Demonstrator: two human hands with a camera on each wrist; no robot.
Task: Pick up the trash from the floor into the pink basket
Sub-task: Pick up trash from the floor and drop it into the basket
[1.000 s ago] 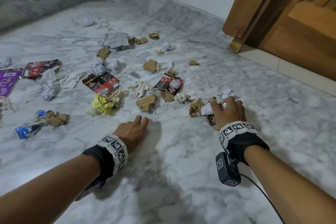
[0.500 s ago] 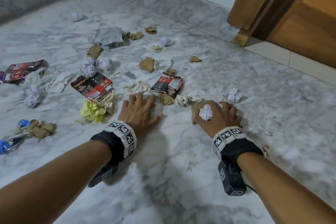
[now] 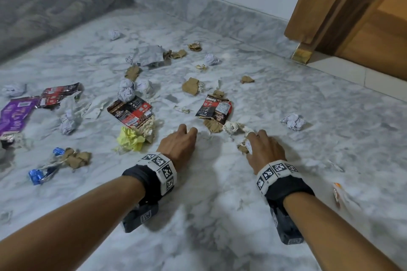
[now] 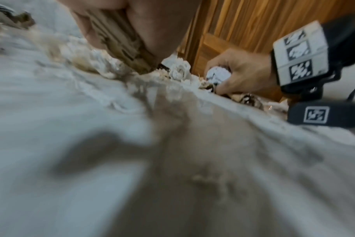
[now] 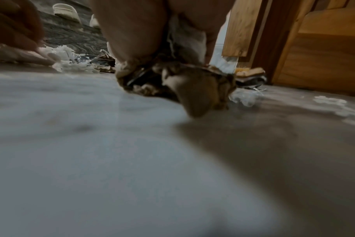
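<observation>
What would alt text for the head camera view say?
Two hands reach low over a marble floor strewn with trash: the right hand grips a paper ball and brown scraps, the left hand curls beside a yellow wad. Wrappers, paper balls and cardboard scraps lie beyond; a wooden door stands at right.

Purple wrapper [image 3: 13, 116] cut off by the left edge; trash under left hand [image 3: 178, 145] mostly hidden; marble floor [image 4: 91, 176] smeared by blur in wrist views.
</observation>
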